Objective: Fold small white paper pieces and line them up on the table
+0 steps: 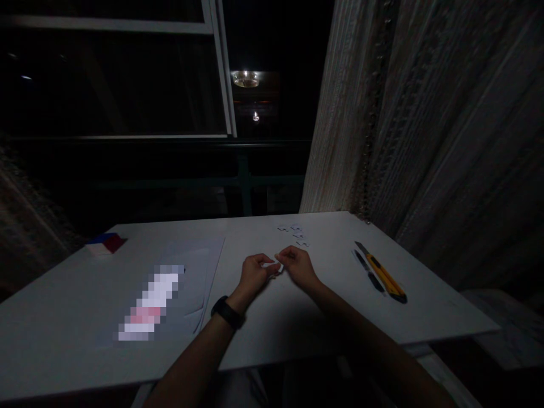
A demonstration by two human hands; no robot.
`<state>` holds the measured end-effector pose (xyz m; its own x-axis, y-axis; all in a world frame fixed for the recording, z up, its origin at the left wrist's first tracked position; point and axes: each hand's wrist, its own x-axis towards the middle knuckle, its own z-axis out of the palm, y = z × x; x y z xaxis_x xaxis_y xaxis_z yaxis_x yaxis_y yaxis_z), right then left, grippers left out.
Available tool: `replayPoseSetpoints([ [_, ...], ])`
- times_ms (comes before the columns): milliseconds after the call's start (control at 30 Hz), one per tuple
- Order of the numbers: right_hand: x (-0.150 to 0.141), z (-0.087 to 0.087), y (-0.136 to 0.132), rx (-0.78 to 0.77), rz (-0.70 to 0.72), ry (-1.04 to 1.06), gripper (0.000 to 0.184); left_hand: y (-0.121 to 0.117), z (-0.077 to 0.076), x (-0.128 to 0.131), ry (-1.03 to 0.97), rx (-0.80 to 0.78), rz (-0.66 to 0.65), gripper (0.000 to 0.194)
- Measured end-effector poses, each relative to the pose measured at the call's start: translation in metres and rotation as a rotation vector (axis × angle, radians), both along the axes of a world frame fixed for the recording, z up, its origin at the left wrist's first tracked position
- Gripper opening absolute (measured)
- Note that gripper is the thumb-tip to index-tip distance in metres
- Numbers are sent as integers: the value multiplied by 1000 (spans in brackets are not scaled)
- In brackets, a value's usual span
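My left hand (254,272) and my right hand (297,263) meet over the middle of the white table (297,323). Both are closed in a pinch on a small white paper piece (272,265) held between them just above the tabletop. A black band (227,311) sits on my left wrist. Several small white paper bits (296,233) lie on the table just beyond my hands.
A yellow utility knife (385,275) and a dark pen (368,271) lie at the right. Paper sheets (191,266) with a blurred patch lie at the left. A red and blue block (106,242) sits at the far left corner. A curtain (425,124) hangs right; a dark window (127,85) is ahead.
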<state>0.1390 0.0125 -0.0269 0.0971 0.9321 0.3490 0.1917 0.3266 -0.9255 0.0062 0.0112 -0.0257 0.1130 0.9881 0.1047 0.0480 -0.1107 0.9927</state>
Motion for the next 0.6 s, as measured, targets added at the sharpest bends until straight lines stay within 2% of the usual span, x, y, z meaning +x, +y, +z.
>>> replayPoseSetpoints([
  [300,-4,3,-7,31,-98,-134,15,-4,5,1,-9,-13,11,26],
  [400,-3,6,-9,62,-103,-183,12,-3,2,1,50,-8,-19,26],
  [600,2,8,-11,117,-99,-327,9,4,-9,-3,208,117,-39,26],
])
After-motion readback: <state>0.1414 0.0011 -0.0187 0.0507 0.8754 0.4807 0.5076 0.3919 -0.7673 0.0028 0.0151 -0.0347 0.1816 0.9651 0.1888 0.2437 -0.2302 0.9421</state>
